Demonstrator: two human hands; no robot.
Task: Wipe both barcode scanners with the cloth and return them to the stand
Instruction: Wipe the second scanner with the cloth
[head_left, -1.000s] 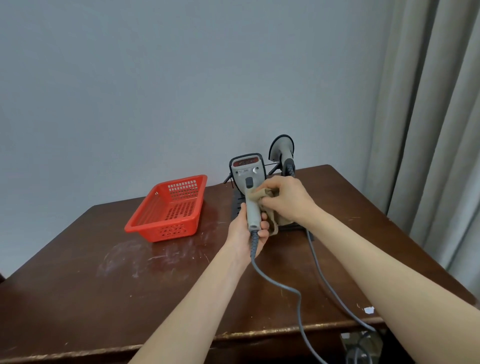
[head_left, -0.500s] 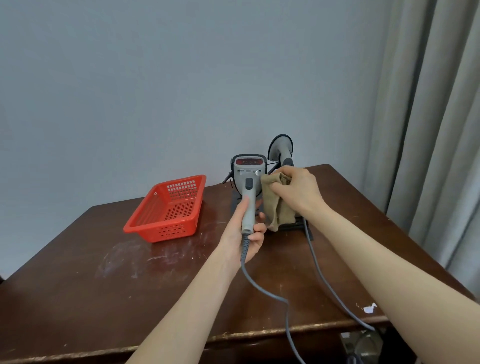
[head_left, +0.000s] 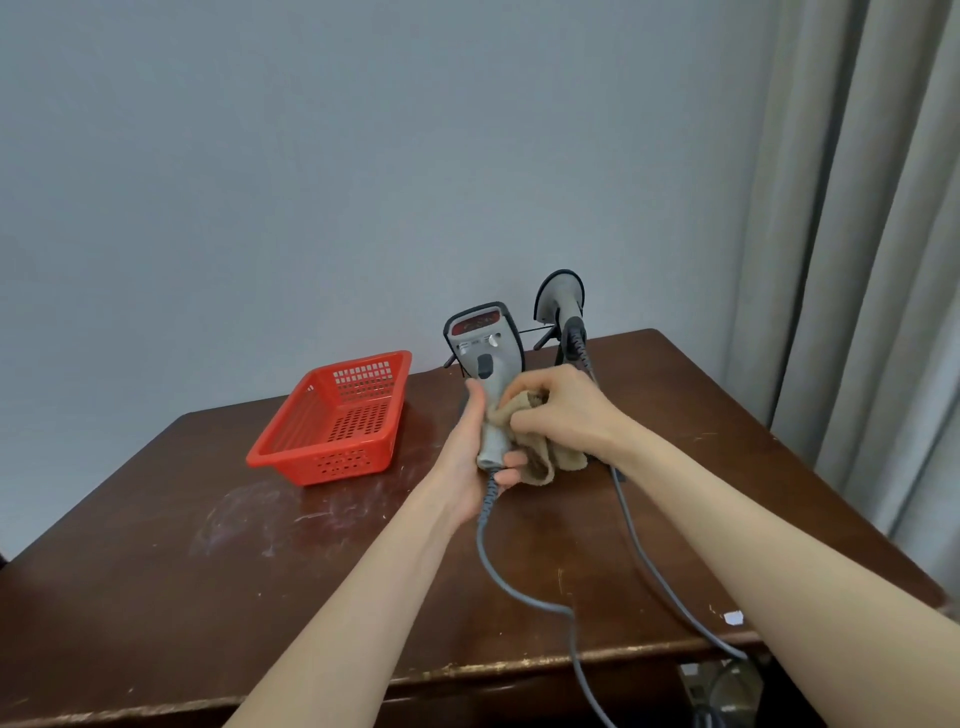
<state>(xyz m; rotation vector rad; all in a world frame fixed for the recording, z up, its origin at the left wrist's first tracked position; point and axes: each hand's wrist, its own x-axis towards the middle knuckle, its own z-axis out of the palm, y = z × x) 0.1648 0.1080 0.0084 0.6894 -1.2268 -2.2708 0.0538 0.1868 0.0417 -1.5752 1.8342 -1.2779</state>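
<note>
Half a second ago the cloth (head_left: 535, 447) hung beside the head of the grey scanner (head_left: 485, 358); now it is bunched down against the handle, so the wipe has moved from the top of the body to the grip, which I judge to be the closing passes on scanner 1 of 2.

Going left to right: a red perforated basket (head_left: 332, 421) sits empty on the left part of the wooden table (head_left: 156, 597), well apart from the work. The left hand (head_left: 475, 467) is closed around the lower handle of the grey scanner, holding it upright above the table, its grey cable (head_left: 519, 587) trailing toward the front edge. The right hand (head_left: 566, 410) is clenched on the cloth, pressing it to the handle's right side. Behind, the second scanner (head_left: 561, 296) sits in the black stand (head_left: 545, 338), seemingly still to be wiped.

The tabletop is dark, scuffed with pale smears at the left and chipped along the front edge. A plain grey wall stands behind, grey curtains (head_left: 883, 260) at the right
</note>
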